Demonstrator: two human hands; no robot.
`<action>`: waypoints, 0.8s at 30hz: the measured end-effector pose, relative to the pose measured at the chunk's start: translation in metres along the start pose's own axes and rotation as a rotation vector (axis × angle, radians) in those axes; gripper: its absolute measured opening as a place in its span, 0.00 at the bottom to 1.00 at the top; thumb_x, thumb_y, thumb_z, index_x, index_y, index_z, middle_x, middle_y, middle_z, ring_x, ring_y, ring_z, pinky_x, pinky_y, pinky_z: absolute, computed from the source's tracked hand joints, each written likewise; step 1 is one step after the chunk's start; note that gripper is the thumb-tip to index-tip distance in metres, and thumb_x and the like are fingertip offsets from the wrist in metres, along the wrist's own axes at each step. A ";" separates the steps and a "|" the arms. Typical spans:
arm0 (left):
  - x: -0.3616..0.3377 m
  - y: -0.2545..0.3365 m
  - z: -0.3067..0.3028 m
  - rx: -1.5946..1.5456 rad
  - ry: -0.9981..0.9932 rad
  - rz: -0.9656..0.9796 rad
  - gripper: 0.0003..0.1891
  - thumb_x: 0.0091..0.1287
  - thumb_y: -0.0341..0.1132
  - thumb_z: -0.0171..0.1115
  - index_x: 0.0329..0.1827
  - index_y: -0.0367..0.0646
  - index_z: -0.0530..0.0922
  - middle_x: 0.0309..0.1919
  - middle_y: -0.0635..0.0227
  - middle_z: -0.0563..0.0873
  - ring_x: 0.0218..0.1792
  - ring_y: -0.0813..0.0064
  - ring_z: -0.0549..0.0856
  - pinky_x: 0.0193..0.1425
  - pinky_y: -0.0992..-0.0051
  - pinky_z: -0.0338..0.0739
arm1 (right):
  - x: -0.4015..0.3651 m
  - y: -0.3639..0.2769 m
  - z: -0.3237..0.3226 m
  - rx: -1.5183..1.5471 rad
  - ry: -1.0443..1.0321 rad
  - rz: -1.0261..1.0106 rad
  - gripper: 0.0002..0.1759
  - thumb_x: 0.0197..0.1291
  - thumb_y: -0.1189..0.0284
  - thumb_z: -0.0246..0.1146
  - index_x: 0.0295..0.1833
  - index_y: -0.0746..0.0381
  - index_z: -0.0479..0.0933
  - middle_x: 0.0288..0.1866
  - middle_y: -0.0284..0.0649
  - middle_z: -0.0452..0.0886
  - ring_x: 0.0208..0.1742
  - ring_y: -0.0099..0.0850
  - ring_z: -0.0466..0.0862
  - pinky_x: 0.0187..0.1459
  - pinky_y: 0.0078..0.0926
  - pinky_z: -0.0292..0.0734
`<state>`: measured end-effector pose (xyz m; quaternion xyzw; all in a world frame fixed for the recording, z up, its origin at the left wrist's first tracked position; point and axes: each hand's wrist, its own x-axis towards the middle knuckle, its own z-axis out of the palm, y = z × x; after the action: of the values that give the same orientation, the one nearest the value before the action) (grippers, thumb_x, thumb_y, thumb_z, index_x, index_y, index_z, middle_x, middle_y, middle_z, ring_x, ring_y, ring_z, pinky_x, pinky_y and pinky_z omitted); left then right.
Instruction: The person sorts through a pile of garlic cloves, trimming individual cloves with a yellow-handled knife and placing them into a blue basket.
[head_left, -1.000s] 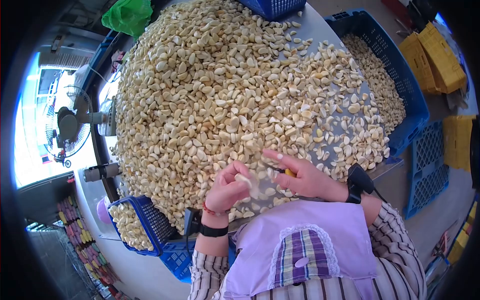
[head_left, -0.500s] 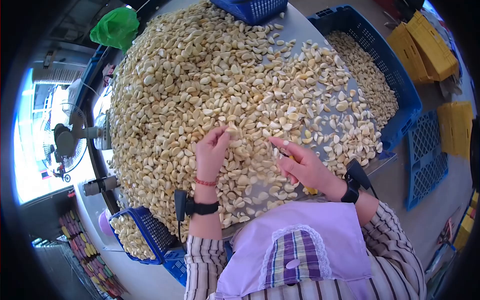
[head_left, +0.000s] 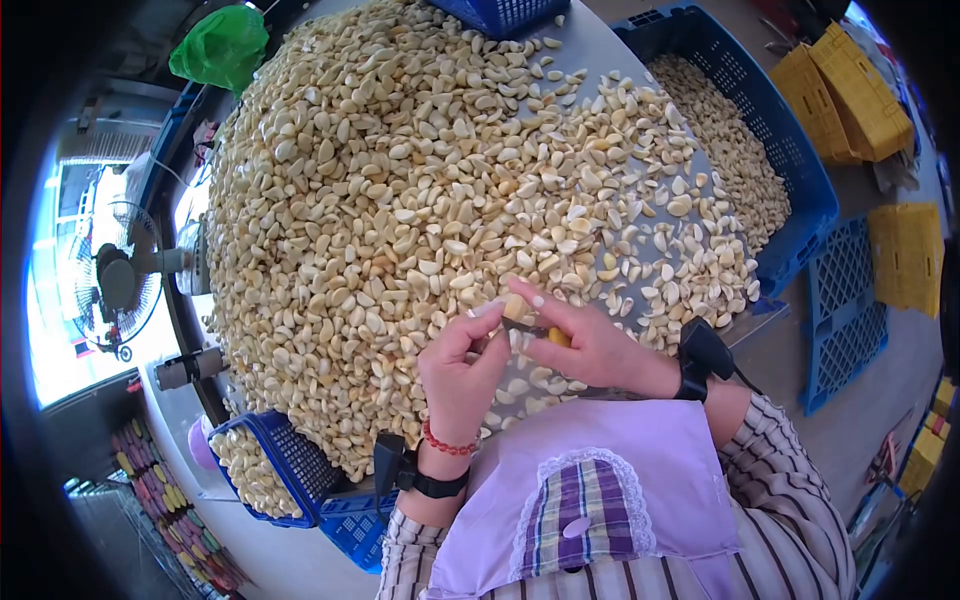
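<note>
A big heap of peeled garlic cloves point(head_left: 400, 190) covers the metal table point(head_left: 610, 50). My left hand point(head_left: 462, 372) pinches one garlic clove point(head_left: 488, 309) at the heap's near edge. My right hand point(head_left: 590, 350) grips a small knife with a yellow handle point(head_left: 556, 338), its blade pointing left at the clove held in my left hand. Both wrists wear black devices with cables, and the two hands meet just above my purple apron.
A blue crate point(head_left: 790, 170) with cloves stands at the table's right. A smaller blue basket point(head_left: 290, 460) with cloves hangs at the near left. Yellow crates point(head_left: 860, 90) lie on the floor at right, a fan point(head_left: 110, 280) stands at left, a green bag point(head_left: 220, 45) at the back.
My left hand drew back from the heap with a clove and met my right hand. The right hand brought the knife blade up to the clove.
</note>
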<state>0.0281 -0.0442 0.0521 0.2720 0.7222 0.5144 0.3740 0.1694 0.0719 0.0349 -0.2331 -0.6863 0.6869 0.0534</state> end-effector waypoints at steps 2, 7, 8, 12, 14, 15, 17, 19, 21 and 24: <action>-0.003 0.002 0.002 -0.014 0.026 0.007 0.12 0.60 0.21 0.64 0.47 0.37 0.83 0.32 0.73 0.83 0.27 0.92 0.76 0.28 0.90 0.69 | -0.001 -0.006 -0.002 0.019 -0.013 0.003 0.33 0.67 0.63 0.57 0.74 0.58 0.57 0.25 0.32 0.69 0.22 0.19 0.65 0.27 0.18 0.65; 0.003 -0.013 -0.006 -0.365 -0.122 -0.213 0.11 0.62 0.22 0.61 0.47 0.38 0.80 0.34 0.71 0.83 0.24 0.88 0.75 0.25 0.89 0.68 | 0.000 0.006 -0.004 0.502 -0.014 0.234 0.25 0.71 0.64 0.51 0.72 0.56 0.63 0.24 0.27 0.69 0.19 0.14 0.65 0.23 0.12 0.63; 0.004 -0.018 -0.007 -0.618 -0.216 -0.234 0.10 0.64 0.25 0.60 0.47 0.39 0.78 0.37 0.69 0.82 0.25 0.85 0.75 0.24 0.87 0.69 | 0.001 0.007 -0.006 0.590 -0.015 0.247 0.23 0.72 0.63 0.50 0.70 0.55 0.66 0.25 0.26 0.69 0.18 0.13 0.66 0.22 0.11 0.63; 0.019 -0.021 -0.014 -1.262 -0.298 -0.144 0.12 0.72 0.40 0.53 0.51 0.43 0.72 0.37 0.68 0.74 0.32 0.74 0.74 0.25 0.79 0.73 | -0.003 0.009 -0.025 0.654 0.109 0.225 0.23 0.72 0.63 0.50 0.69 0.57 0.67 0.25 0.27 0.70 0.18 0.14 0.68 0.20 0.11 0.65; 0.046 -0.040 -0.048 -1.004 -0.215 -0.012 0.08 0.73 0.36 0.51 0.48 0.44 0.73 0.34 0.70 0.73 0.31 0.76 0.73 0.26 0.81 0.72 | -0.004 0.006 -0.041 0.765 0.307 0.160 0.22 0.71 0.64 0.51 0.68 0.59 0.66 0.25 0.28 0.70 0.16 0.15 0.68 0.19 0.10 0.65; 0.065 -0.050 -0.066 -0.760 -0.216 0.095 0.07 0.74 0.35 0.50 0.47 0.45 0.74 0.36 0.70 0.74 0.29 0.77 0.73 0.26 0.81 0.72 | -0.004 0.020 -0.049 0.824 0.344 0.093 0.23 0.71 0.63 0.52 0.67 0.60 0.65 0.25 0.29 0.71 0.16 0.15 0.68 0.18 0.10 0.65; 0.096 -0.040 -0.064 0.047 0.442 0.094 0.08 0.70 0.29 0.54 0.50 0.45 0.74 0.45 0.65 0.79 0.25 0.74 0.77 0.26 0.78 0.75 | -0.006 0.019 -0.060 0.878 0.399 0.043 0.24 0.70 0.63 0.53 0.67 0.61 0.65 0.25 0.29 0.71 0.15 0.15 0.67 0.17 0.11 0.65; 0.140 -0.079 -0.071 0.705 0.444 0.459 0.13 0.67 0.27 0.54 0.54 0.44 0.74 0.51 0.62 0.78 0.24 0.71 0.79 0.26 0.75 0.76 | -0.005 0.018 -0.068 0.914 0.476 -0.025 0.24 0.70 0.61 0.54 0.66 0.61 0.66 0.24 0.29 0.70 0.14 0.15 0.67 0.16 0.13 0.65; 0.146 -0.084 -0.056 1.287 0.392 0.656 0.21 0.61 0.25 0.55 0.59 0.45 0.73 0.57 0.58 0.77 0.25 0.65 0.83 0.26 0.69 0.79 | -0.005 0.018 -0.071 0.926 0.484 -0.028 0.25 0.70 0.60 0.54 0.67 0.61 0.65 0.24 0.29 0.70 0.14 0.16 0.67 0.16 0.13 0.65; 0.125 -0.071 0.010 1.227 0.124 0.528 0.24 0.59 0.24 0.53 0.61 0.45 0.72 0.58 0.56 0.77 0.26 0.64 0.84 0.24 0.68 0.79 | -0.002 0.018 -0.073 0.948 0.500 -0.031 0.26 0.70 0.58 0.54 0.67 0.60 0.65 0.23 0.30 0.70 0.14 0.16 0.67 0.15 0.13 0.65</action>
<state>-0.0355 0.0359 -0.0501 0.5728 0.8131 0.0995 -0.0293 0.2041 0.1368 0.0211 -0.3296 -0.2706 0.8442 0.3248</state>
